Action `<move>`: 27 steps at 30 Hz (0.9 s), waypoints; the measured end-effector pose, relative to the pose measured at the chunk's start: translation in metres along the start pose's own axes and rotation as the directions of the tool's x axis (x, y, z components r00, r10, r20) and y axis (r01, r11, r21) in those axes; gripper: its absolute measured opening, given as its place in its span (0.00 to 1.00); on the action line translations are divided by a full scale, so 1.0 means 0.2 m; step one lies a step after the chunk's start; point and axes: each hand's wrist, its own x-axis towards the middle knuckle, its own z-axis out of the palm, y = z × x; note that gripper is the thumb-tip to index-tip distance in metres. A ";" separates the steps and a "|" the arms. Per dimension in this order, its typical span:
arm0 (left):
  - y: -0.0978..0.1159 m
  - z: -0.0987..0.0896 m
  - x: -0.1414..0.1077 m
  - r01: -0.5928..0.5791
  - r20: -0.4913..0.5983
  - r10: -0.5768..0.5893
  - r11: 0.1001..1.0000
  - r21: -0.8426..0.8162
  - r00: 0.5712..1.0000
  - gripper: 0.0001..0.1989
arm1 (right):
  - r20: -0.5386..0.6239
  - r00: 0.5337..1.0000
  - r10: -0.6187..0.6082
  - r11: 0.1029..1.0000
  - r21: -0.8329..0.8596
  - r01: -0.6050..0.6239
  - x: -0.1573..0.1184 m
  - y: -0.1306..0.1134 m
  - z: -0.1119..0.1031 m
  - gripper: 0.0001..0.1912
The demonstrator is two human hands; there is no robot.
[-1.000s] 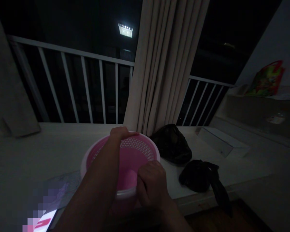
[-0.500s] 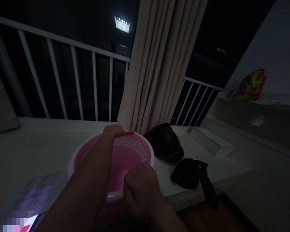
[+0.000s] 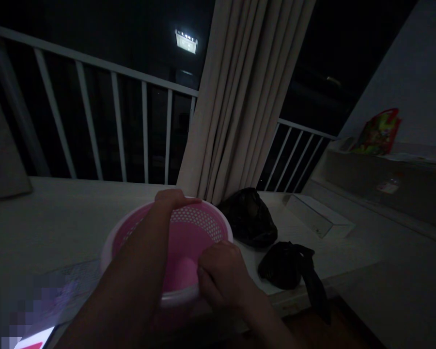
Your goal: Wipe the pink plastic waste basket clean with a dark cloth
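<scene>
A round pink plastic basket (image 3: 202, 221) with a white rim and a lattice band stands on the pale ledge before me. My left hand (image 3: 171, 197) is closed over its far rim, with my forearm crossing above the basket's opening. At the near right rim is my right hand (image 3: 221, 271), curled like a fist. What lies within those fingers, if anything, is hidden. Inside the basket, the pink bottom shows in dim light. Two black plastic bags, a larger one (image 3: 252, 220) and a knotted one (image 3: 281, 265), lie just right of the basket.
A clear-looking box (image 3: 318, 215) sits farther right on the ledge (image 3: 69, 208). Behind stand a beige curtain (image 3: 243, 97) and a white railing (image 3: 145, 126). A colourful bag (image 3: 380, 133) rests on a shelf. A lit screen (image 3: 36, 337) is at lower left.
My right hand has slid a little to the right along the near rim. My left hand stays at the far rim, and the basket has hardly moved.
</scene>
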 end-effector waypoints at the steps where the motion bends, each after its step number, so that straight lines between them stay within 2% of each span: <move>1: -0.01 0.00 0.01 -0.002 -0.003 0.002 1.000 -0.002 1.000 0.50 | 0.007 1.000 0.015 1.000 -0.018 -0.015 0.00 0.00 0.00 0.11; 7: -0.01 0.01 0.03 -0.012 -0.019 0.012 1.000 0.001 1.000 0.50 | 0.083 0.997 -0.005 0.999 -0.042 0.009 0.03 -0.07 0.00 0.12; 13: 0.00 0.00 0.01 -0.005 0.008 0.005 0.999 0.034 1.000 0.49 | 0.098 0.994 0.038 0.998 -0.050 -0.033 0.03 0.01 -0.02 0.12; 19: 0.00 0.01 0.03 -0.010 0.017 0.010 1.000 0.028 1.000 0.50 | 0.068 0.998 0.003 0.999 -0.044 0.000 0.03 -0.07 0.02 0.12; 24: 0.00 0.00 0.02 0.001 0.025 -0.001 1.000 0.031 1.000 0.50 | 0.082 0.996 -0.035 0.999 -0.016 0.037 0.01 0.03 0.00 0.11; 27: 0.00 0.00 0.01 -0.001 0.008 0.000 1.000 0.031 1.000 0.49 | 0.045 0.999 0.015 0.998 -0.058 -0.013 0.02 0.00 0.01 0.12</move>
